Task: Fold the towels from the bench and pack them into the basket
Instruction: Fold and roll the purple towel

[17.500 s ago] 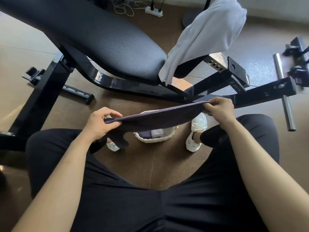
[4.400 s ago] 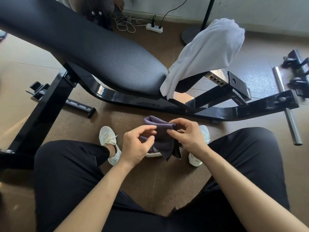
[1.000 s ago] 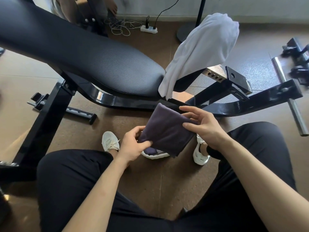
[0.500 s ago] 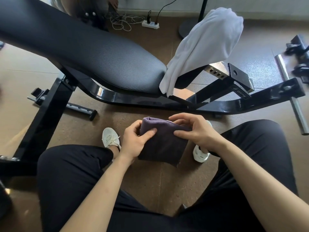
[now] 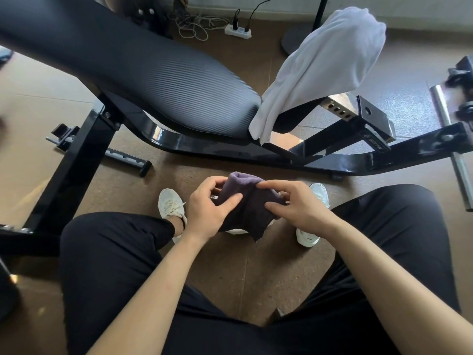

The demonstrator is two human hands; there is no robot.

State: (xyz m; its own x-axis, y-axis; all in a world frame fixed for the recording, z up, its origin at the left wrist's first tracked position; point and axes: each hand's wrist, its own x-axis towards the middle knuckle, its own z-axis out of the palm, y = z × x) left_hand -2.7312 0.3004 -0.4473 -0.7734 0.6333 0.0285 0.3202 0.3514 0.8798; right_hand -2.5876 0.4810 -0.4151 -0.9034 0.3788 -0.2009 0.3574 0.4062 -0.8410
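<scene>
- The purple towel point(image 5: 245, 203) was held in the air between the knees, above the floor, folded into a small thick pad with one loose corner hanging at its lower edge
- The left hand point(image 5: 207, 208) gripped its left side, thumb laid on top and fingers point(image 5: 213, 183) curled round the far edge; the right hand point(image 5: 297, 203) pinched the right side, its fingers bent over the top fold
- It looked light, soft and limp: the layers would likely slide or spring open unless squeezed through the whole stack, so the safest hold seemed to be across the folded edge, not the loose corner
- Only a pale sliver of the basket point(image 5: 235, 231) showed right under the towel; the rest was hidden
- The white towel point(image 5: 322, 65) lay draped, unfolded, over the raised end of the bench surface point(image 5: 158, 73); equally floppy, it would probably be best taken by two corners
</scene>
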